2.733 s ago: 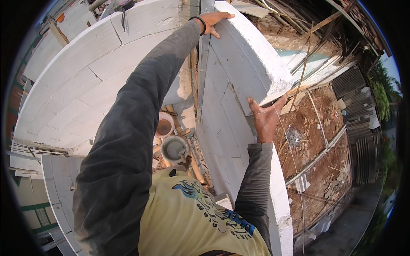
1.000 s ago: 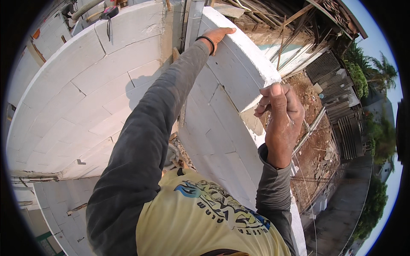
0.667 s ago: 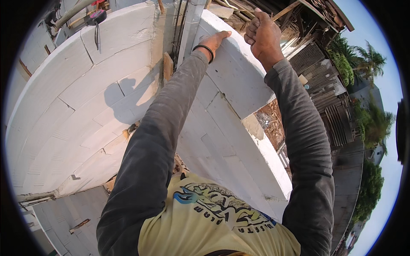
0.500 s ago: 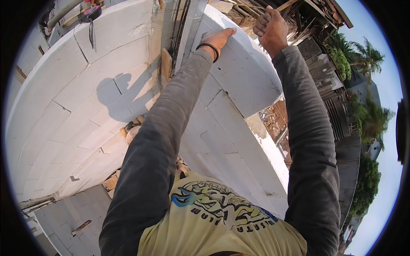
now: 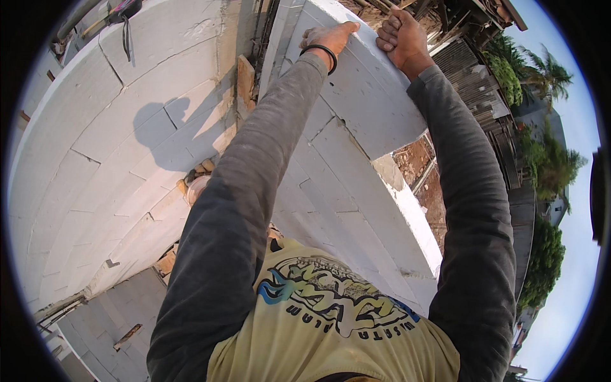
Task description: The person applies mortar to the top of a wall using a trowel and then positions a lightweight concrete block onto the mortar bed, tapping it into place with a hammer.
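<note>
A white wall block (image 5: 369, 95) tops the wall in front of me, its top edge bright in the sun. My left hand (image 5: 330, 41), with a black band at the wrist, lies against the block's near face. Its thumb is stretched out toward the top edge; the other fingers are partly hidden. To its right, my right hand (image 5: 403, 41) is closed in a fist just at or over the top edge. Nothing shows in the fist, and whether it touches the block I cannot tell.
A second white block wall (image 5: 95, 159) curves along the left, with a tape measure (image 5: 125, 9) on top. A wooden board (image 5: 245, 86) stands in the corner. A bucket (image 5: 198, 189) is partly hidden behind my left arm. Rubble ground (image 5: 423, 184) lies beyond the wall.
My right fist has come down from above toward the block's top edge. The left hand has moved slightly up and right along the block. The whole view has shifted a little.
</note>
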